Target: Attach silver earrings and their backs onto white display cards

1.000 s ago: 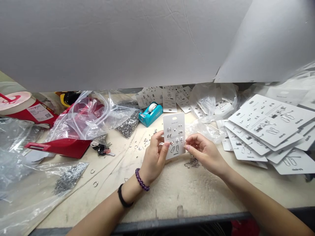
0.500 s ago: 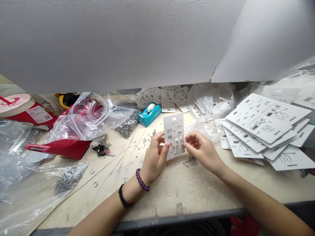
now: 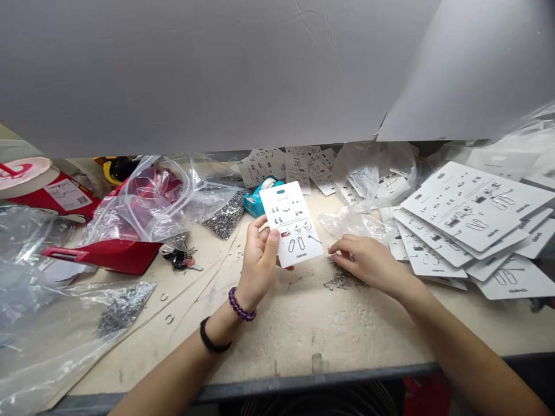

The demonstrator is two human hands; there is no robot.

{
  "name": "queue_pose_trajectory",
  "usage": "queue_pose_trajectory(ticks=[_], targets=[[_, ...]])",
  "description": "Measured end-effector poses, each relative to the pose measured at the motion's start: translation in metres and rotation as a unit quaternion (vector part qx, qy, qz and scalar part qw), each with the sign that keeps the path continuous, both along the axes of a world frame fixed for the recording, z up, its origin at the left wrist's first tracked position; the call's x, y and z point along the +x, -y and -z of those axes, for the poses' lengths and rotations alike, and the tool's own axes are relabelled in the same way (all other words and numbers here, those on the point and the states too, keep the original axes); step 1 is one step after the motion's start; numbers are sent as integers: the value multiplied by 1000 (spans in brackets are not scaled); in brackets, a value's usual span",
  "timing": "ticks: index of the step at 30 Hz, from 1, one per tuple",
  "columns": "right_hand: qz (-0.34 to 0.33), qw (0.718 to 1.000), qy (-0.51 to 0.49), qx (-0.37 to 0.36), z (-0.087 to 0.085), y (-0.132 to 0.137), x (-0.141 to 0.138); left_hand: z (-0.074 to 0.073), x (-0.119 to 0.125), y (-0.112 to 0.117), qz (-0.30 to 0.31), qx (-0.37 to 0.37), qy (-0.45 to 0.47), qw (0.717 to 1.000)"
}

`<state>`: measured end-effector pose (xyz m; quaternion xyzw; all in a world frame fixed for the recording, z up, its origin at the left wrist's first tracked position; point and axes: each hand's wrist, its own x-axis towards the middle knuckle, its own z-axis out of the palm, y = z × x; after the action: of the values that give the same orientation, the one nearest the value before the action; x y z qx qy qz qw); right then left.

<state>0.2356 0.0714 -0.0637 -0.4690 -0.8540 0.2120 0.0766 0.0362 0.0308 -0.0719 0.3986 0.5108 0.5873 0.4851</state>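
My left hand (image 3: 259,257) grips a white earring card (image 3: 291,225) by its lower left edge, thumb on the front and fingers behind. Several small silver studs, hoops and paperclip-shaped earrings are fixed on the card, which tilts to the left. My right hand (image 3: 368,263) reaches down over a small pile of silver earring pieces (image 3: 342,278) on the table. Its fingers are bent at the pile, and their tips are partly hidden, so whether they pinch a piece does not show.
Filled earring cards (image 3: 472,214) lie stacked on the right. Behind the held card stands a teal tape dispenser (image 3: 256,199). Plastic bags of metal pieces (image 3: 225,214), a red dustpan (image 3: 117,255) and a red cup (image 3: 65,196) occupy the left. Loose rings (image 3: 169,318) lie nearby.
My right hand has left the card and moved down to the pile of pieces. My left hand has shifted the card left and tilted it.
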Motion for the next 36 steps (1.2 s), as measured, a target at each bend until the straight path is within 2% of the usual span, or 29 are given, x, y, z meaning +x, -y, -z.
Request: queue_pose_trajectory(ticks=[4,9,11,15,22,27,30,36], targets=[[-45,992,108,46,1,5,-3,3,-1,-3,-4,-25,41,999],[-60,984,153,66,-3,10,-6,7,-1,-4,-6,-26,44,999],[-54,990,122,52,-4,8,-4,7,-1,-3,-3,-27,39,999],[-17,1000,-6,1,-7,2,6,5,0,-2,6,-23,16,1000],[35,981,-173,-82,-14,-5,13,4,5,2,19,-12,-19,1000],[67,969,-217,-99,-16,-4,12,3,5,4,60,8,-21,998],[65,970,-214,-95,-15,-4,12,2,5,4,86,15,-16,996],[51,977,-196,-73,-17,-4,13,4,5,3,97,13,-21,995]])
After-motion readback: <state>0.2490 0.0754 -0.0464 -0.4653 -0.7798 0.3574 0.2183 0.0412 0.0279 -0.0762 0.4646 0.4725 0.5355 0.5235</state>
